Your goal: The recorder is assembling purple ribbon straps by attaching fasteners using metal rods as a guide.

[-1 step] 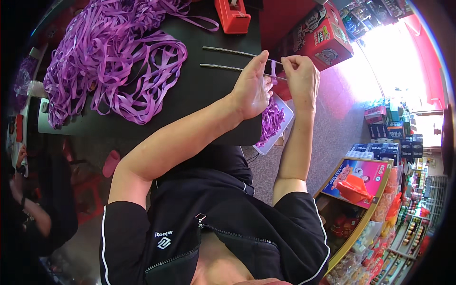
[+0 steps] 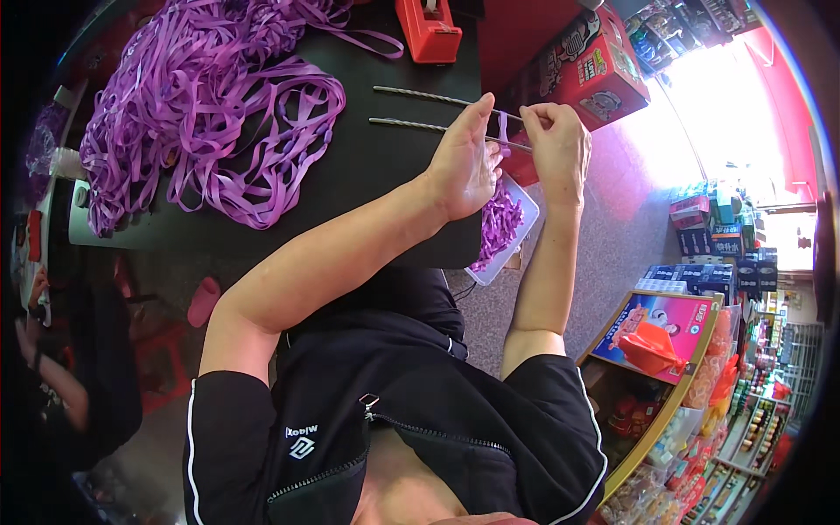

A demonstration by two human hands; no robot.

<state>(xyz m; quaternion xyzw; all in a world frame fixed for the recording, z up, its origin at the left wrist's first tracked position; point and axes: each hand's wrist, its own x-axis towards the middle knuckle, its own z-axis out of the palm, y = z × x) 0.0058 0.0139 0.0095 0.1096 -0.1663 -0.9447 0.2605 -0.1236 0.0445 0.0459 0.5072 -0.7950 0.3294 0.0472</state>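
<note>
Two slim metal rods (image 2: pixel 407 124) with twisted shafts run side by side across the edge of the black table (image 2: pixel 367 188). A short purple ribbon (image 2: pixel 504 131) crosses them near their right ends, between my hands. My left hand (image 2: pixel 464 162) is held against the rods, thumb raised and fingers apart; its fingertips are close to the ribbon, partly hidden by the palm. My right hand (image 2: pixel 557 144) pinches thumb and forefinger together by the rod tips. What lies in that pinch is too small to make out.
A big tangled heap of purple ribbon (image 2: pixel 201 105) covers the table's left. A red tape dispenser (image 2: pixel 429 33) stands at the far edge. Below the table edge, a clear plastic bin (image 2: pixel 516 241) holds purple pieces. A glass-topped counter (image 2: pixel 652 337) and a red box (image 2: pixel 595 70) stand right. Another person's arm (image 2: pixel 61 385) shows far left.
</note>
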